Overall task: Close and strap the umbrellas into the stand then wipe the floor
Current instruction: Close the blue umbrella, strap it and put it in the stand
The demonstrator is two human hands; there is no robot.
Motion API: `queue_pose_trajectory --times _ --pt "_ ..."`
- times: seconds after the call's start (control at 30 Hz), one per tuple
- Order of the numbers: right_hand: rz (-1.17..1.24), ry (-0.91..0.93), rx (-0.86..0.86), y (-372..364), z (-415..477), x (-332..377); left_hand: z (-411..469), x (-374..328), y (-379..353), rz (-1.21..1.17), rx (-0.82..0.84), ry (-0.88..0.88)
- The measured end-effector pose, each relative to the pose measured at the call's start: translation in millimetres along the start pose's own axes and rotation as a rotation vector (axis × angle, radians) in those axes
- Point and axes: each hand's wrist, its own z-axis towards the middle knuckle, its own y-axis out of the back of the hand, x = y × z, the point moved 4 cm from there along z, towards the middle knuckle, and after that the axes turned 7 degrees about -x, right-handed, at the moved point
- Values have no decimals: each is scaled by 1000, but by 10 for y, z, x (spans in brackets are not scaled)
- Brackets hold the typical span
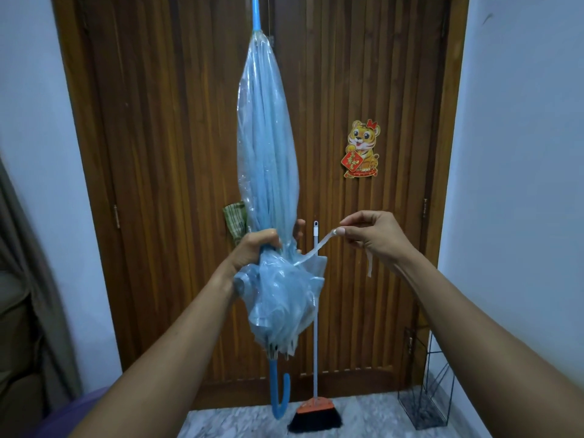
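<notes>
A wooden door (189, 153) of ribbed brown panels fills the middle of the view, with pale walls on either side and a marbled floor (363, 415) at its foot. In front of the door the person holds a closed blue umbrella (268, 153) upright, tip at the top and hooked handle hanging low near the floor; its clear blue canopy is gathered along the shaft but still loose and bunched toward the lower end. At the lower right, against the wall, stands a black wire stand (426, 399) on the floor, well apart from the umbrella. A broom (315, 374) with an orange head and black bristles leans against the door just beside the umbrella's handle. The left hand (256, 251) is wrapped tightly around the gathered canopy (fingertips showing on the far side). The right hand (373, 235) pinches the end of the umbrella's clear strap (313, 251) between thumb and fingers, pulling it out taut to the right. A tiger sticker (362, 148) decorates the door.
</notes>
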Motion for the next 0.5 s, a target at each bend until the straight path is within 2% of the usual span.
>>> queue_pose_trajectory --times 0.2,0.4,0.5 --pt "-6 6 9 -318 72 -36 6 -24 -205 24 77 -17" --pt "-111 45 -1 -438 126 -43 -14 2 -141 -5 25 24" --pt "-201 15 -59 -488 140 -53 18 75 -123 56 -83 32"
